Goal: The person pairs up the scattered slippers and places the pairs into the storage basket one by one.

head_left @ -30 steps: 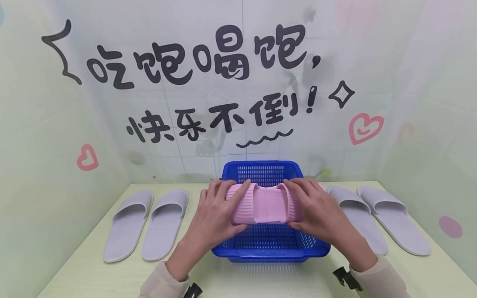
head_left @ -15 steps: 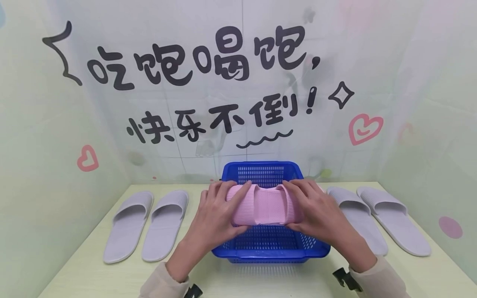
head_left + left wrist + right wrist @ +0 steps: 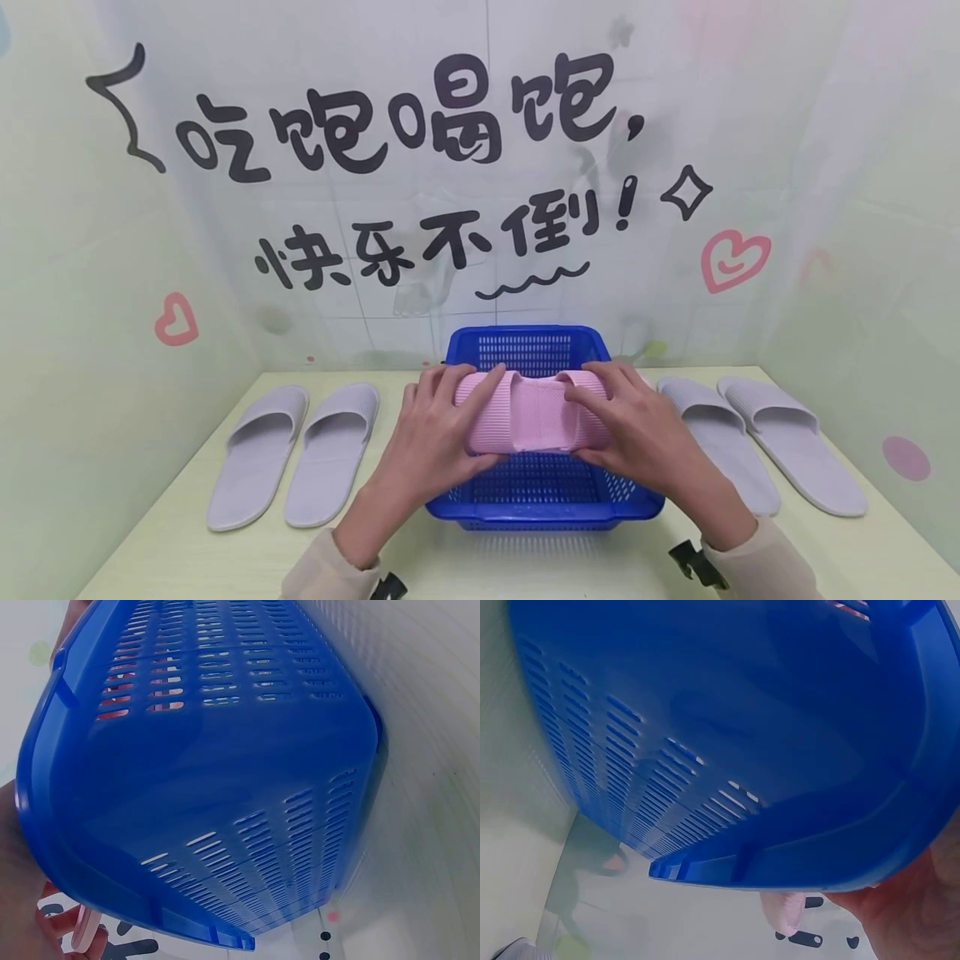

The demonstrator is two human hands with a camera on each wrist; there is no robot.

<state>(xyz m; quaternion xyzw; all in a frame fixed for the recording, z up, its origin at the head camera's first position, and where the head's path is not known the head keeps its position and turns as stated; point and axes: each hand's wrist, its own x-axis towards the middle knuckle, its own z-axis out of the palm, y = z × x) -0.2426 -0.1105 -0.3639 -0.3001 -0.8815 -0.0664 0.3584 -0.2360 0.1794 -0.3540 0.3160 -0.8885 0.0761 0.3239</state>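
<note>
In the head view, a pair of pink slippers [image 3: 542,417] lies sideways above the blue plastic basket [image 3: 540,512]. Their ribbed uppers are at opposite ends, with the openings facing each other. My left hand [image 3: 431,437] grips the left end, thumb below and fingers over the top. At the right end my right hand [image 3: 648,429] holds on, its index finger lying at the edge of the upper's opening. Both wrist views look at the basket's outer wall, which hides most of the slippers; a bit of pink slipper [image 3: 86,928] shows in the left wrist view.
Two grey slippers, an outer one [image 3: 258,458] and an inner one [image 3: 332,458], lie on the pale table [image 3: 247,558] left of the basket. Two more, one [image 3: 723,429] partly behind my right hand and another [image 3: 795,442], lie to the right. A printed wall sheet [image 3: 420,192] stands behind.
My right index finger has shifted from the top of the right upper down to its opening edge. The left hand, slippers and basket stay in place.
</note>
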